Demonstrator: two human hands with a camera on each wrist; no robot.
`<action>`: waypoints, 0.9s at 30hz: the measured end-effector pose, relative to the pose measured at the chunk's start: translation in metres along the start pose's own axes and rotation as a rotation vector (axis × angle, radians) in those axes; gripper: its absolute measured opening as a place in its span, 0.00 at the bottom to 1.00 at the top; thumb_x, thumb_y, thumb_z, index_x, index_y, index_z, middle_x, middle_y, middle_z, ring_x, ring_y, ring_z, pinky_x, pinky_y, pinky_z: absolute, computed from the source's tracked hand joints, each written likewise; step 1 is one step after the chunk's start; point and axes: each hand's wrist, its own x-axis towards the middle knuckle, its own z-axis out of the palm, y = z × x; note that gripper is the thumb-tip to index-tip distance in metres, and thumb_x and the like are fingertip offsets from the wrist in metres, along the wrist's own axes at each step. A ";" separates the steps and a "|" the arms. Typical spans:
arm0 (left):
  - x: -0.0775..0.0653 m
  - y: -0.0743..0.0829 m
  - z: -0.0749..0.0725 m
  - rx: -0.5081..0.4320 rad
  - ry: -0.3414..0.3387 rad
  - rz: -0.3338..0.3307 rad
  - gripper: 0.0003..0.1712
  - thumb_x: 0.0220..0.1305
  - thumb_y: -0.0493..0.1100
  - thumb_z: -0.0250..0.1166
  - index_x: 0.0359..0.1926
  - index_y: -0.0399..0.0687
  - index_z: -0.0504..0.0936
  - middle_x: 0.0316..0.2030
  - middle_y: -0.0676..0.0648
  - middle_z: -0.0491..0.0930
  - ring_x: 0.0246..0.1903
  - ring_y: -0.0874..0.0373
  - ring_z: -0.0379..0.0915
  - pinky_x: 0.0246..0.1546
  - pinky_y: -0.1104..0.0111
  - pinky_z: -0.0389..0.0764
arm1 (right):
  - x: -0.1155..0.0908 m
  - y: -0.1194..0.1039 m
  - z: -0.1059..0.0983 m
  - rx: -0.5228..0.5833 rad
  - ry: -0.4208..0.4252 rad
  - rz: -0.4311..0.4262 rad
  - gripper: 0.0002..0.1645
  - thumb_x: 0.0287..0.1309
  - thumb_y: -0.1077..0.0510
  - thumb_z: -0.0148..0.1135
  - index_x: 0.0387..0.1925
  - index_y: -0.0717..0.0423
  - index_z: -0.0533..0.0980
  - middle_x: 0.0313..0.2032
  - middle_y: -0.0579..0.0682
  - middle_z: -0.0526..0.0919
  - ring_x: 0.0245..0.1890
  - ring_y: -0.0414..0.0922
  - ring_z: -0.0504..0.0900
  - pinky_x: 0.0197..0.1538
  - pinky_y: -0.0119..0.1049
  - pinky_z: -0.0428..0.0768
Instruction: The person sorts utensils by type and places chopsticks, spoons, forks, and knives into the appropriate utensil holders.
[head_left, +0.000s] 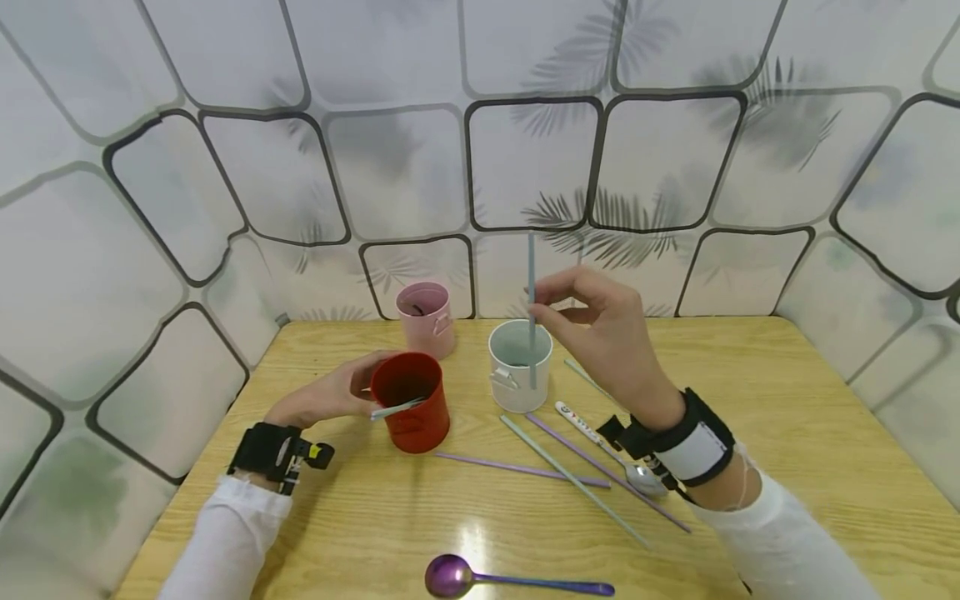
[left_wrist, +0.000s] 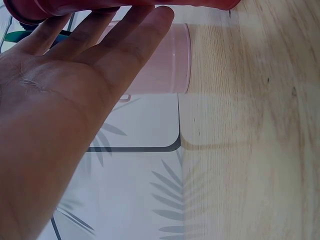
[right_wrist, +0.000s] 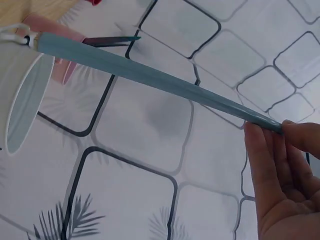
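My right hand (head_left: 600, 321) pinches a blue-grey straw (head_left: 532, 267) upright between thumb and fingertips. The straw's lower end overlaps the white bucket (head_left: 517, 392) in the head view; the right wrist view shows that end outside the bucket's mouth. With my left hand (head_left: 337, 389) I hold a red bucket (head_left: 416, 421) at its left side, fingers behind it. A pale, thin piece (head_left: 396, 409) sticks out over the red rim beside the thumb; its kind is unclear. In the left wrist view, the fingers (left_wrist: 135, 47) lie against the red bucket.
Behind the red bucket stands a pink bucket (head_left: 427, 325) with something dark inside. Purple straws (head_left: 525, 470), green straws (head_left: 573, 479) and a spoon with a patterned white handle (head_left: 577, 421) lie on the wooden table (head_left: 787, 433). A purple metallic spoon (head_left: 450, 576) lies at the front.
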 end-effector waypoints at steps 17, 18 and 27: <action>0.001 0.000 -0.001 -0.014 -0.013 0.007 0.47 0.63 0.34 0.73 0.78 0.39 0.59 0.71 0.34 0.67 0.70 0.47 0.64 0.62 0.63 0.75 | -0.004 -0.019 0.062 0.289 0.052 -0.212 0.13 0.54 0.80 0.69 0.40 0.69 0.80 0.38 0.59 0.83 0.42 0.46 0.85 0.43 0.42 0.88; 0.002 0.000 -0.001 -0.017 -0.016 0.007 0.47 0.64 0.34 0.73 0.78 0.39 0.58 0.71 0.34 0.67 0.70 0.48 0.64 0.62 0.64 0.75 | -0.004 -0.019 0.065 0.290 0.052 -0.216 0.13 0.54 0.80 0.69 0.40 0.69 0.80 0.38 0.59 0.83 0.42 0.47 0.86 0.43 0.43 0.88; 0.001 0.000 0.000 0.006 -0.002 -0.005 0.46 0.64 0.36 0.72 0.78 0.42 0.59 0.72 0.38 0.67 0.68 0.58 0.66 0.63 0.66 0.74 | -0.013 -0.008 0.101 0.223 -0.083 -0.290 0.15 0.53 0.78 0.71 0.38 0.62 0.80 0.39 0.57 0.84 0.43 0.49 0.86 0.44 0.38 0.87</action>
